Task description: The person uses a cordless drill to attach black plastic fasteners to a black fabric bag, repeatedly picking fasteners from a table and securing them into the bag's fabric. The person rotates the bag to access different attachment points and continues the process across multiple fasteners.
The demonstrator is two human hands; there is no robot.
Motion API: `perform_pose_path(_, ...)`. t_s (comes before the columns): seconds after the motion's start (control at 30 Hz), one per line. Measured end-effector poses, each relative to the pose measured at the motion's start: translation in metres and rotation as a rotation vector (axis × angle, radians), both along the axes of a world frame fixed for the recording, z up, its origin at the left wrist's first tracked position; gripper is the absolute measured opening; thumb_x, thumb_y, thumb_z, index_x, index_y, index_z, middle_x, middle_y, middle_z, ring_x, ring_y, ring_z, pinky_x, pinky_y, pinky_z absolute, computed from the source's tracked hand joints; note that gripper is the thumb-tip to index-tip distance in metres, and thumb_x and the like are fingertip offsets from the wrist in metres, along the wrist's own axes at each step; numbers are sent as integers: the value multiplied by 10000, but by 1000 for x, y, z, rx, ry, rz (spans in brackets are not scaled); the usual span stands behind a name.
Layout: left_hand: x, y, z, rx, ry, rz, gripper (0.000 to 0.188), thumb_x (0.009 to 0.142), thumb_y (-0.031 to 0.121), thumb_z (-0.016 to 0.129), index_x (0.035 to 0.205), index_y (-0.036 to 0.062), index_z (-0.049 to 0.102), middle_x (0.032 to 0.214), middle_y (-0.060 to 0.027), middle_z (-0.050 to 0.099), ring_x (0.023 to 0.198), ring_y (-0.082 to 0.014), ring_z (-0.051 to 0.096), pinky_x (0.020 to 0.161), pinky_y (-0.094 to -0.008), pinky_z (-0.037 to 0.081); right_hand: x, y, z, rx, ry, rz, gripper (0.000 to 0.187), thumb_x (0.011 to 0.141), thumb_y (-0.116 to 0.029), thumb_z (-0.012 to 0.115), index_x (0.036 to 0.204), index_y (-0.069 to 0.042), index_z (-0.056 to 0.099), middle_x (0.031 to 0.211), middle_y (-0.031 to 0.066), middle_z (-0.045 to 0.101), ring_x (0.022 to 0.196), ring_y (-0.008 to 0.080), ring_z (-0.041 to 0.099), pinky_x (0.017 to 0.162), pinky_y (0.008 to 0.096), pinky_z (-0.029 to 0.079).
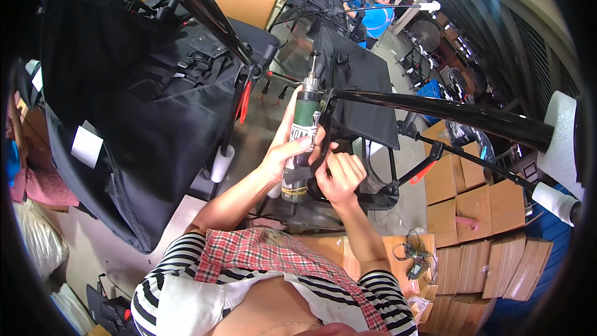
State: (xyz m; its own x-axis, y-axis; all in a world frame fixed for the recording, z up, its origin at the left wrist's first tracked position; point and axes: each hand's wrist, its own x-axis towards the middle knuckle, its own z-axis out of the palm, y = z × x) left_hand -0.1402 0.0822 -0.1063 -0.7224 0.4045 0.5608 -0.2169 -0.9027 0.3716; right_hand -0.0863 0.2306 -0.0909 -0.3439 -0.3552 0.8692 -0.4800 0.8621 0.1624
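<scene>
Upright in front of me is a green and black electric screwdriver (pixel 306 111), its metal bit pointing away. My left hand (pixel 278 157) is wrapped round its body, thumb across the front. Just right of the tool's lower end, my right hand (pixel 341 175) is closed, its fingers curled against a curved black part (pixel 321 157). Whether it grips that part or something smaller, I cannot make out. Beside both hands stands a black tubular frame (pixel 448 107) with a black fabric panel (pixel 364 84). Its long tubes run right, with white foam (pixel 556 140) at an end.
A large black fabric body with straps (pixel 143 130) and a red strip (pixel 244 101) fills the left. Cardboard boxes (pixel 491 208) are stacked at right. A person in blue (pixel 375 20) is at the back. Cables (pixel 413 252) lie on cardboard at lower right.
</scene>
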Motion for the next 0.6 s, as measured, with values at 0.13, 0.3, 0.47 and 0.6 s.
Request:
perform_pose_path(0.13,-1,4,2,23,-39,-19,999,907,164,693,1607,303,-7,933,-112,539,658,-151,589,775,-328,547,-7,1,13,93,11,96,106,674,39,701,765,3,662,616,67,554,502,222,525,493,341,378)
perform_pose_path(0.3,-9,1,5,44,-48,-24,956,908,193,685,1602,288,34,958,-119,540,659,-165,589,955,-443,510,-11,3,16,159,-16,119,125,631,-10,702,745,-24,651,604,40,518,503,198,510,499,329,369)
perform_pose_path(0.47,-11,-5,0,42,-111,-49,960,918,130,676,1594,378,40,930,-113,549,632,-178,585,808,-435,538,-29,33,23,429,-155,348,107,657,-88,708,676,-110,606,591,-7,472,501,163,483,506,316,367)
perform_pose_path(0.6,0,-19,-1,12,-73,-41,937,922,176,675,1596,361,51,989,-125,531,671,-169,573,715,-401,535,-125,88,21,82,-235,-143,70,763,-113,687,780,-52,656,770,131,633,717,348,621,655,464,500)
